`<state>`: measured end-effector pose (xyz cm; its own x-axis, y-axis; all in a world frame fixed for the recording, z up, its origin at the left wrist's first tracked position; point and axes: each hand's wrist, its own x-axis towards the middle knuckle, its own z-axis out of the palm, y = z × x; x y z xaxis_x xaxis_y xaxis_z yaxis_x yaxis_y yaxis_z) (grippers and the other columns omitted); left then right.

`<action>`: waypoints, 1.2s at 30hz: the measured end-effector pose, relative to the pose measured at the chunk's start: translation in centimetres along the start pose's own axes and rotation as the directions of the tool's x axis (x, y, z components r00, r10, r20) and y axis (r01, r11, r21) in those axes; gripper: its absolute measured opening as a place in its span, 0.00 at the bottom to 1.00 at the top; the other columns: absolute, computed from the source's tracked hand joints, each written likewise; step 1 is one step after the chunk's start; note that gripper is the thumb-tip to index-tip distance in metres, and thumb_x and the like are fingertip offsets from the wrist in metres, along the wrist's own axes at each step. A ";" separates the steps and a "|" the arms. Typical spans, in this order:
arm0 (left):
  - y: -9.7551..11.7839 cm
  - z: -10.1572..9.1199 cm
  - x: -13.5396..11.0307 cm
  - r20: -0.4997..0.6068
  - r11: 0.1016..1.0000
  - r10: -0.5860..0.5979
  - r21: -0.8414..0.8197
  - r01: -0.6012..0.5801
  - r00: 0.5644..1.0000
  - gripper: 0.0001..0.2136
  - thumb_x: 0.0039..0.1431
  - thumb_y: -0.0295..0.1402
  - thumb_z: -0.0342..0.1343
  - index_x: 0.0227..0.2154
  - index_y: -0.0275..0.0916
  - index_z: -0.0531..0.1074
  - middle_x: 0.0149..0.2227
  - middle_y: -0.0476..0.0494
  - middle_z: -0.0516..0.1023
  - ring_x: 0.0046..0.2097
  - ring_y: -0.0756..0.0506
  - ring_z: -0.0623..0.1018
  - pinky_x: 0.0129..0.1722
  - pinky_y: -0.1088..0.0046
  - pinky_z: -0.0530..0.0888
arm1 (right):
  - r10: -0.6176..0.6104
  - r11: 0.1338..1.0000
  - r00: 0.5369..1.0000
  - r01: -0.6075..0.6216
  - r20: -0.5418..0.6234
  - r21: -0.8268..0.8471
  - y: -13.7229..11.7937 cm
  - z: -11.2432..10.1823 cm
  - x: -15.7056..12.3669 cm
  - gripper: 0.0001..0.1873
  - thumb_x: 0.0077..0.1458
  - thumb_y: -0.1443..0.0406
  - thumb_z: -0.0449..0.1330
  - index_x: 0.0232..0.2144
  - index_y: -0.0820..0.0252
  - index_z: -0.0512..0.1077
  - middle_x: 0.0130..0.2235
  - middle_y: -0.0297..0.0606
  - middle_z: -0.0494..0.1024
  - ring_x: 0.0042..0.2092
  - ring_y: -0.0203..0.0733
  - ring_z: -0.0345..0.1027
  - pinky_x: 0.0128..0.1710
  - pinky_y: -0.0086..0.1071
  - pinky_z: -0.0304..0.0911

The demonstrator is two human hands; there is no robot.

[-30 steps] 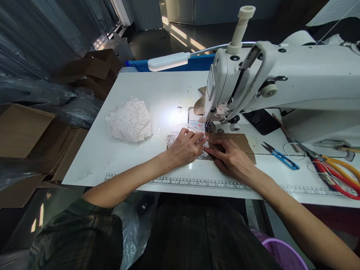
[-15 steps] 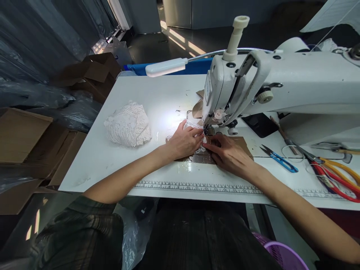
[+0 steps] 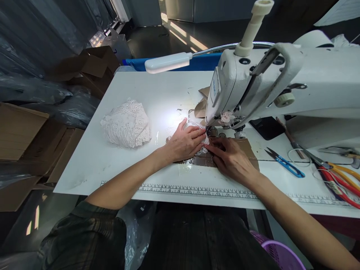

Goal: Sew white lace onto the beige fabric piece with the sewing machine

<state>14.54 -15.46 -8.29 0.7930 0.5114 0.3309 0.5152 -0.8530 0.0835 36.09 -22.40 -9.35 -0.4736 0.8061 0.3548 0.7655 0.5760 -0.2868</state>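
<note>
White openwork lace (image 3: 206,140) lies at the needle area of the white sewing machine (image 3: 226,78), apparently being guided in; left hand (image 3: 188,141) flat over it, thumb apart; right hand (image 3: 228,155) at its edge, pinch impossible to tell; next calls for even pressure

Along the near edge of the white table (image 3: 84,165), across the lower middle of the frame, a ruler strip (image 3: 194,192) carries black numbers that climb from left to right, with 8, 9, 10, 11, 12, 13, 14 and 15 the clearest. Beyond the right forearm (image 3: 295,212), toward the lower right, the scale runs on, but its figures there are too faint to read. On the head of the sewing machine (image 3: 229,80), right of the upper middle, a small plate (image 3: 215,88) bears sideways lettering resembling JUKI, too slanted and small to be certain.
</note>
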 end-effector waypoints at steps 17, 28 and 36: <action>0.3 0.4 -0.5 0.018 0.998 -0.041 -0.052 0.042 0.999 0.16 0.71 0.34 0.44 0.54 0.37 0.70 0.60 0.37 0.70 0.61 0.41 0.70 0.62 0.48 0.63 | -0.005 1.000 0.999 0.006 -0.041 0.023 0.2 0.3 -0.2 0.18 0.61 0.67 0.53 0.52 0.54 0.74 0.48 0.47 0.71 0.49 0.52 0.66 0.43 0.48 0.70; 0.0 0.1 -0.4 0.038 0.996 -0.036 -0.082 0.039 0.999 0.16 0.71 0.34 0.42 0.53 0.37 0.71 0.60 0.37 0.70 0.60 0.39 0.71 0.62 0.37 0.58 | -0.001 1.000 1.000 0.001 -0.024 0.023 0.1 0.3 -0.2 0.18 0.62 0.68 0.53 0.52 0.58 0.73 0.49 0.50 0.71 0.50 0.53 0.66 0.44 0.49 0.70; -0.4 -0.1 -0.4 0.037 0.996 -0.005 -0.092 0.008 0.999 0.16 0.71 0.35 0.44 0.53 0.36 0.70 0.59 0.35 0.70 0.60 0.38 0.71 0.62 0.37 0.57 | 0.012 0.998 1.000 -0.012 0.004 -0.060 -0.5 0.1 0.0 0.18 0.61 0.70 0.53 0.52 0.56 0.73 0.50 0.50 0.71 0.50 0.53 0.64 0.45 0.47 0.68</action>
<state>13.99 -15.35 -8.38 0.8021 0.5189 0.2955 0.4896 -0.8548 0.1721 35.69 -22.70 -9.33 -0.4659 0.8136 0.3480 0.7959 0.5571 -0.2370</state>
